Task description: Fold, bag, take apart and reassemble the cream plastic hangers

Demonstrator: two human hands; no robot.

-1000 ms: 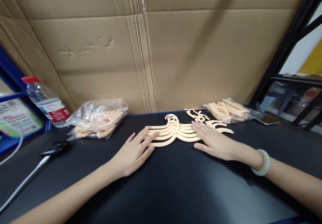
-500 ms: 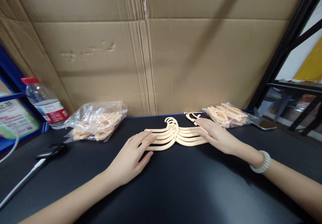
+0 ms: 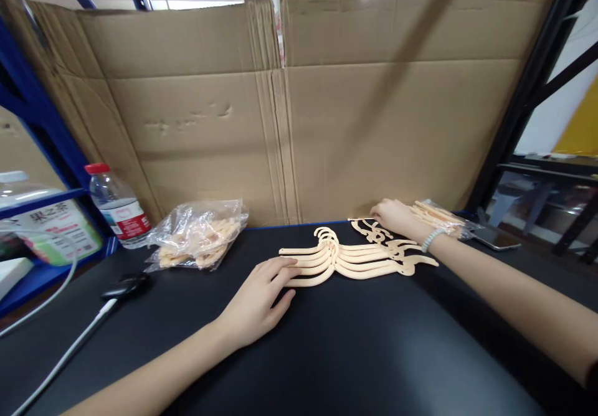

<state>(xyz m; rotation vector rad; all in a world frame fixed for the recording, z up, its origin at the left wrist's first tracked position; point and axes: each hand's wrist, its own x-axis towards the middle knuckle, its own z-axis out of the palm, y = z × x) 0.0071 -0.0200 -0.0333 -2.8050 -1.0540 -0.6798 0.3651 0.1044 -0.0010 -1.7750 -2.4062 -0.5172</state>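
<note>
Several cream plastic hangers (image 3: 359, 270) lie nested in a row on the black table, with their hooks pointing away from me. My left hand (image 3: 261, 297) rests with its fingers apart over their left arms. Curved cream pieces lie at the right ends of the row, the nearest being a hooked piece (image 3: 409, 264). Behind the row is a small cluster of loose cream pieces (image 3: 372, 231). My right hand (image 3: 396, 215) reaches over to the back of that cluster with bent fingers close together. What its fingertips hold, if anything, is hidden.
A clear bag of cream pieces (image 3: 200, 235) lies at the left, near a red-capped bottle (image 3: 122, 207). Another bag (image 3: 441, 217) and a phone (image 3: 496, 238) lie at the right. A black device (image 3: 125, 285) has a white cable. Cardboard (image 3: 196, 129) stands behind the table.
My right hand has left the hangers' right ends and moved back to the loose pieces, uncovering the curved pieces at those ends. My left hand stays on the hangers. The camera view has tilted up.
</note>
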